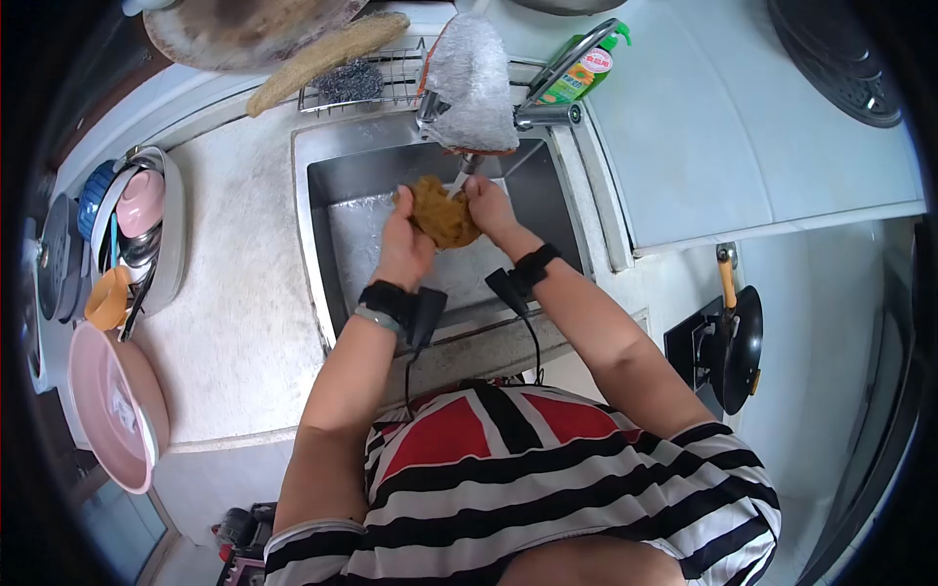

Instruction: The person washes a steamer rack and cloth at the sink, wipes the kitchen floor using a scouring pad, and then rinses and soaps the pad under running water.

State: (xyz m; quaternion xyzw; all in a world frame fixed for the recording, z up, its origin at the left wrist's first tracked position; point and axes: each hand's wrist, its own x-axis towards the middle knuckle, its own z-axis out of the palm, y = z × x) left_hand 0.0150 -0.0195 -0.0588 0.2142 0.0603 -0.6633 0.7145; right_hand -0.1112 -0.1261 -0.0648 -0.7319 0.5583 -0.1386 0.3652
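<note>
In the head view, a crumpled mustard-brown cloth (442,215) is held up over the metal sink (366,278), between my two hands. My left hand (404,244) grips its left side, with the thumb up along the edge. At the upper right edge, my right hand (490,207) has its fingers closed on the cloth. Water appears to run from the faucet spout (470,166) onto the cloth. The undersides of the fingers are hidden. Both wrists wear black straps with cables.
A white crinkly cloth (471,83) drapes over the faucet. Behind the sink are a wire rack (401,83), a loofah (327,61) and a green soap bottle (586,73). Dishes in a white basin (171,225) and a pink tub (112,405) stand left; a wok (745,352) is right.
</note>
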